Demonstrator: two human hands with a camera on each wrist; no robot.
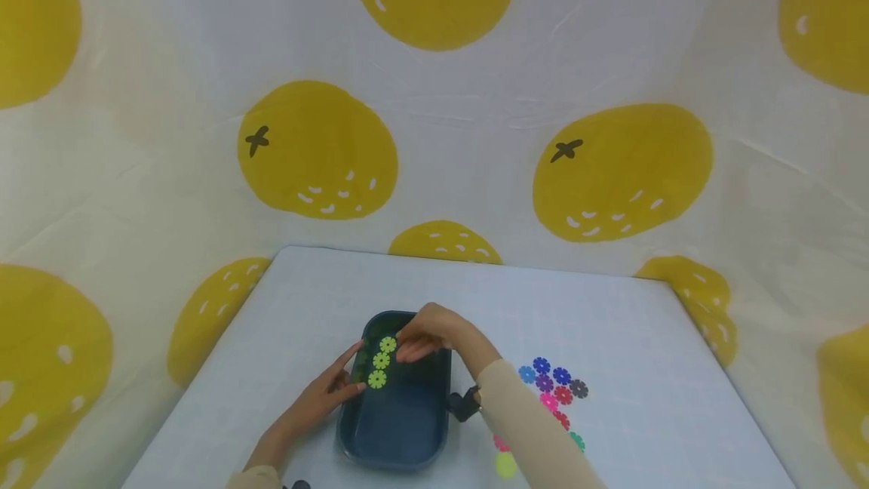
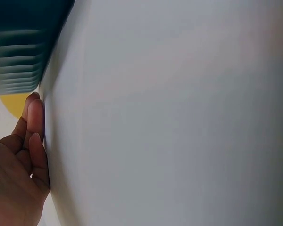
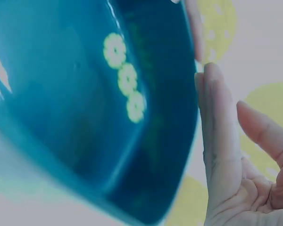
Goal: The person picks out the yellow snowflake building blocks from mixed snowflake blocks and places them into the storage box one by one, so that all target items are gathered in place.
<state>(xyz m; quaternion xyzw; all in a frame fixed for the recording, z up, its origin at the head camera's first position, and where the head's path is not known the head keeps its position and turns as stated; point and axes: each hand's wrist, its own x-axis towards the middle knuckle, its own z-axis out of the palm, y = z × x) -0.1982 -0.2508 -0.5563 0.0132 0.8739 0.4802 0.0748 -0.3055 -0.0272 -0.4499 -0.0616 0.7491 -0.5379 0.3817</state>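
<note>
Left wrist view: tray [image 2: 19, 52] blurred, mostly cut off.

Tray [image 1: 397, 444] at the table's [image 1: 326, 285] near centre, three linked discs [image 1: 381, 360] inside toward its 11 o'clock, loose discs [image 1: 553, 387] on the table at the tray's 3 o'clock, well apart

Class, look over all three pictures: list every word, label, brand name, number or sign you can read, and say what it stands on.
None: no view shows readable text.
The dark blue tray, the green flower discs in it, the coloured discs on the table and the lemon-print cloth carry no lettering.
The cloth's dark crosses are drawn stalks, not signs.
</note>
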